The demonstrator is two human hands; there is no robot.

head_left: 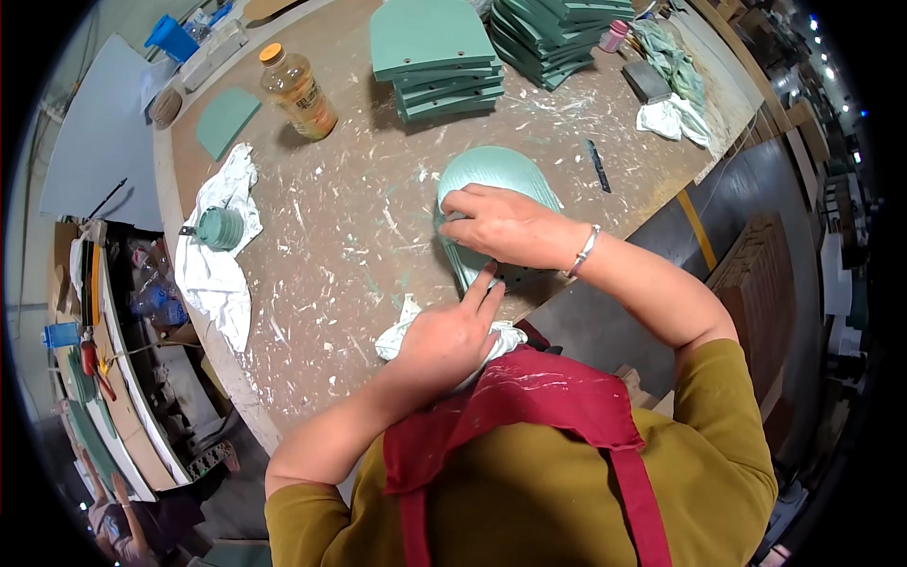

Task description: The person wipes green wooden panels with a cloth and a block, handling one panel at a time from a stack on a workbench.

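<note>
In front of me lies a rounded pale green panel (499, 166), its top seemingly marked with fine lines; it looks like part of a small stack. My right hand (505, 227) rests on it with curled fingers pressed down. A greyish bit shows at its fingertips, too hidden to name. My left hand (446, 342) points its index and middle fingers at the near edge of the panel, touching it or nearly so. Under and beside that hand lies a crumpled white cloth (392, 342). How far the cloth is gripped cannot be made out.
Stacks of green panels (430, 42) stand at the far side of the worn brown table (321, 217). A bottle with an orange cap (300, 94), a green roll (220, 229) on white cloth (215, 293), and a dark knife-like tool (597, 165) lie around. Cloths (673, 118) sit far right.
</note>
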